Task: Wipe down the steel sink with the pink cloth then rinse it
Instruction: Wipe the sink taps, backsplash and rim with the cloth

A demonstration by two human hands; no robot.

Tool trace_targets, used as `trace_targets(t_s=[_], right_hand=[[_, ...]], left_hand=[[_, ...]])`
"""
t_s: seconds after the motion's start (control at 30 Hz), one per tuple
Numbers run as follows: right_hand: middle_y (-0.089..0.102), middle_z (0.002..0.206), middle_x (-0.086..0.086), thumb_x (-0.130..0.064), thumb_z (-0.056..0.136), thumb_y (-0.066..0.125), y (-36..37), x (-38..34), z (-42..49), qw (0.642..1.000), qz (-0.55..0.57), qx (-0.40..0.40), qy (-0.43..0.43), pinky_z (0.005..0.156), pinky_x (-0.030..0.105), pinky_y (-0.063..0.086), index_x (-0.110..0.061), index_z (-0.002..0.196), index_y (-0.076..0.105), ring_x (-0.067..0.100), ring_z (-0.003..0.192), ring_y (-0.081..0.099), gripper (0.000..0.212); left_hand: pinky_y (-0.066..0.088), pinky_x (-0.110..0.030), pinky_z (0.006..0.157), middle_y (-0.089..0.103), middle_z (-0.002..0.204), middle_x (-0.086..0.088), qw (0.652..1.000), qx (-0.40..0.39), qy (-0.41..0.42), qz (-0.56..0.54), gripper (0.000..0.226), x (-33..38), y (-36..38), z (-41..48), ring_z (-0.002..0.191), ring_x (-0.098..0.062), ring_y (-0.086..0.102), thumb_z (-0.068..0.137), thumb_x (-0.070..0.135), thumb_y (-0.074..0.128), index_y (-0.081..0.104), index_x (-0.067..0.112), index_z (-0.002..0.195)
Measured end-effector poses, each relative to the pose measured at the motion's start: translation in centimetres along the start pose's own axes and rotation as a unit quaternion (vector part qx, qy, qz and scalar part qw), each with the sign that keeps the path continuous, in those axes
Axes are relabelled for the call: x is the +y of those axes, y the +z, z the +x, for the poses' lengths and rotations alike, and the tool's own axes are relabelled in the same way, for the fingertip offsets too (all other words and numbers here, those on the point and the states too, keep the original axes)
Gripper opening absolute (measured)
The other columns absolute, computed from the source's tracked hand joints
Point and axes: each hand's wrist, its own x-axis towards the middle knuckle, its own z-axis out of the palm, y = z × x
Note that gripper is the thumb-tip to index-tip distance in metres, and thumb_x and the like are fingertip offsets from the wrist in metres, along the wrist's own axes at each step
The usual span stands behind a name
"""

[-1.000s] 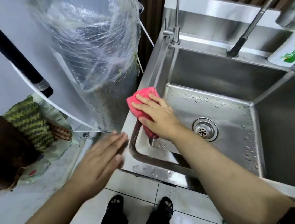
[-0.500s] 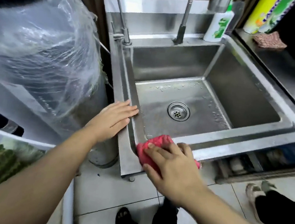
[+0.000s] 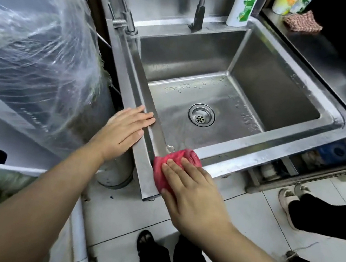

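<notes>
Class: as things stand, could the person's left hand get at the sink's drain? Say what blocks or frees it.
Probably yes. The left hand rests on the rim of the sink; the basin lies open between it and the drain. The pink cloth sits at the near corner.

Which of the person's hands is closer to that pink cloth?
Right. The right hand lies flat on the pink cloth at the sink's front left corner; the left hand rests on the left rim farther back, clear of the cloth.

Steel sink (image 3: 274, 140), centre frame, basin wet with droplets; pink cloth (image 3: 170, 163), bunched, on its near-left rim corner, lower centre.
</notes>
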Motion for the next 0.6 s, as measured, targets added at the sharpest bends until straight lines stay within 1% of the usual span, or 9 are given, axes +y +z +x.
trace_targets(t_s=[0.07, 0.13, 0.2, 0.3, 0.37, 0.43, 0.5, 0.53, 0.6], right_hand=[[0.063, 0.125, 0.002, -0.037, 0.086, 0.038, 0.5, -0.2, -0.6, 1.000, -0.017, 0.015, 0.001, 0.102, 0.038, 0.029, -0.014, 0.124, 0.060, 0.028, 0.118, 0.056, 0.050], [0.062, 0.127, 0.005, -0.033, 0.086, 0.037, 1.4, -1.3, 0.5, 0.999, -0.031, 0.021, 0.013, 0.105, 0.045, 0.033, -0.011, 0.126, 0.058, 0.031, 0.119, 0.055, 0.051], [0.060, 0.129, 0.008, -0.030, 0.085, 0.035, 1.9, -2.5, 2.0, 0.999, -0.041, 0.013, 0.024, 0.103, 0.046, 0.041, -0.008, 0.127, 0.057, 0.031, 0.120, 0.055, 0.053], [0.058, 0.131, 0.009, -0.030, 0.086, 0.031, 2.0, -2.8, 3.0, 0.998, -0.046, 0.014, 0.032, 0.102, 0.047, 0.040, -0.008, 0.129, 0.054, 0.031, 0.122, 0.053, 0.054], [0.058, 0.131, 0.006, -0.036, 0.089, 0.030, 1.9, -2.2, 2.0, 0.999, -0.037, 0.013, 0.017, 0.105, 0.044, 0.039, -0.011, 0.130, 0.054, 0.029, 0.122, 0.053, 0.054], [0.060, 0.129, 0.003, -0.042, 0.090, 0.035, 1.7, -0.1, 0.6, 0.999, -0.018, 0.026, -0.007, 0.106, 0.043, 0.036, -0.016, 0.128, 0.056, 0.028, 0.121, 0.053, 0.051], [0.062, 0.125, 0.004, -0.043, 0.091, 0.041, 1.4, 4.4, -0.3, 0.999, -0.019, 0.042, 0.004, 0.104, 0.043, 0.037, -0.016, 0.125, 0.058, 0.029, 0.120, 0.053, 0.047], [0.062, 0.124, 0.007, -0.042, 0.092, 0.040, 1.2, 7.4, -0.4, 0.998, -0.026, 0.048, 0.026, 0.104, 0.045, 0.038, -0.014, 0.125, 0.058, 0.031, 0.119, 0.053, 0.047], [0.062, 0.124, 0.012, -0.040, 0.094, 0.034, 0.2, 13.2, -0.3, 0.992, -0.054, 0.053, 0.101, 0.106, 0.046, 0.035, -0.010, 0.125, 0.058, 0.033, 0.120, 0.052, 0.050]], left_hand=[[0.005, -0.023, 0.116, 0.042, 0.144, 0.009, 1.000, 0.001, -0.004, 0.004, 0.059, 0.0, 0.0, -0.1, 0.141, -0.007, 0.020, 0.098, 0.049, 0.013, 0.045, 0.020, 0.138], [0.005, -0.024, 0.116, 0.042, 0.144, 0.008, 1.000, 0.001, -0.009, 0.005, 0.059, 0.1, -0.1, -0.1, 0.141, -0.008, 0.020, 0.098, 0.050, 0.012, 0.045, 0.020, 0.138], [0.006, -0.025, 0.116, 0.041, 0.144, 0.010, 1.000, 0.001, -0.012, -0.001, 0.061, 0.2, -0.2, -0.1, 0.142, -0.009, 0.020, 0.097, 0.051, 0.012, 0.045, 0.020, 0.137], [0.007, -0.026, 0.116, 0.041, 0.144, 0.010, 1.000, -0.002, -0.011, 0.000, 0.061, 0.5, -0.1, 0.0, 0.142, -0.009, 0.020, 0.097, 0.052, 0.012, 0.046, 0.020, 0.137], [0.006, -0.025, 0.116, 0.042, 0.144, 0.008, 1.000, -0.002, -0.012, 0.003, 0.060, 0.6, 0.0, 0.0, 0.142, -0.009, 0.020, 0.098, 0.051, 0.012, 0.046, 0.020, 0.137], [0.006, -0.024, 0.116, 0.044, 0.143, 0.005, 1.000, -0.008, -0.019, 0.001, 0.060, 0.8, -0.3, 0.0, 0.141, -0.010, 0.021, 0.098, 0.051, 0.012, 0.047, 0.019, 0.136], [0.007, -0.027, 0.116, 0.046, 0.143, 0.000, 0.999, -0.014, -0.038, -0.001, 0.062, 1.8, -0.7, 0.0, 0.141, -0.012, 0.021, 0.098, 0.052, 0.012, 0.047, 0.018, 0.136], [0.008, -0.029, 0.116, 0.047, 0.142, -0.002, 0.999, -0.012, -0.048, 0.003, 0.062, 2.8, -0.8, -0.2, 0.141, -0.014, 0.021, 0.098, 0.051, 0.012, 0.048, 0.016, 0.135], [0.011, -0.032, 0.115, 0.051, 0.139, -0.005, 0.998, -0.009, -0.049, 0.027, 0.061, 6.0, -0.2, -0.8, 0.139, -0.017, 0.025, 0.098, 0.047, 0.014, 0.050, 0.014, 0.133]])
